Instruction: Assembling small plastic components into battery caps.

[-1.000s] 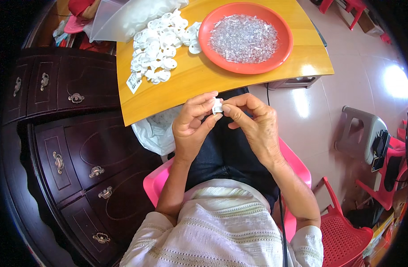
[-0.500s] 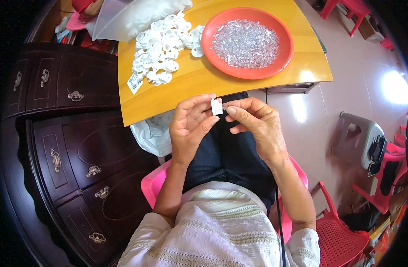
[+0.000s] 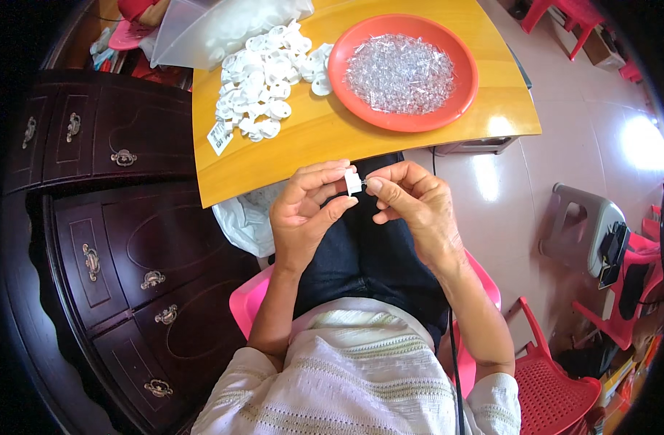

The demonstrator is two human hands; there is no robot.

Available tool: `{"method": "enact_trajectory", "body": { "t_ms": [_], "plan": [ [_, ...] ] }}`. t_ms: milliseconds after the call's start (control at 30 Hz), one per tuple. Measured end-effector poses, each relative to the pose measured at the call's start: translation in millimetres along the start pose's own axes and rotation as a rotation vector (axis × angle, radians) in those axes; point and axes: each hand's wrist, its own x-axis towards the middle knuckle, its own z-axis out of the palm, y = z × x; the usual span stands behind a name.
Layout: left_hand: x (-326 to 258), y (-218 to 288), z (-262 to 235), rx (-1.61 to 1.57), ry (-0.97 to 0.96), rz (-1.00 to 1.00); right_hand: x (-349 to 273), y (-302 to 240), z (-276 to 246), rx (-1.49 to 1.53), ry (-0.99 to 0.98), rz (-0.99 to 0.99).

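Observation:
My left hand [image 3: 306, 210] pinches a small white plastic part [image 3: 353, 181] between thumb and fingers, just below the near edge of the yellow wooden table [image 3: 303, 148]. My right hand [image 3: 412, 203] meets it from the right, its fingertips closed on a tiny clear piece pressed against the white part. Both hands hover over my lap. On the table lies a heap of white plastic parts [image 3: 267, 80], and beside it an orange-red plate [image 3: 346, 90] filled with small clear plastic pieces [image 3: 401, 72].
A clear plastic bag [image 3: 223, 29] lies at the table's far left. A dark wooden chest of drawers [image 3: 114, 239] stands on my left. I sit on a pink plastic chair [image 3: 249, 304]. A white bag [image 3: 241, 217] hangs under the table. A grey stool [image 3: 582, 225] and red chairs [image 3: 557, 391] stand on my right.
Both hands have kept together at the table's edge, working the small white part; my fingers have shifted slightly around it. The table's contents have not moved.

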Motion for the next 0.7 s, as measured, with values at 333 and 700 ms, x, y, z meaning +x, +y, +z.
{"method": "enact_trajectory", "body": {
  "t_ms": [333,700],
  "plan": [
    [6.7,-0.2,-3.5,0.148,-0.085,0.054,-0.1,-0.3,2.2,-0.022,0.011,-0.029],
    [96.4,48.2,-24.8,1.093,-0.471,0.669,6.6,-28.3,-2.6,-0.452,0.104,-0.164]
  ]
}}
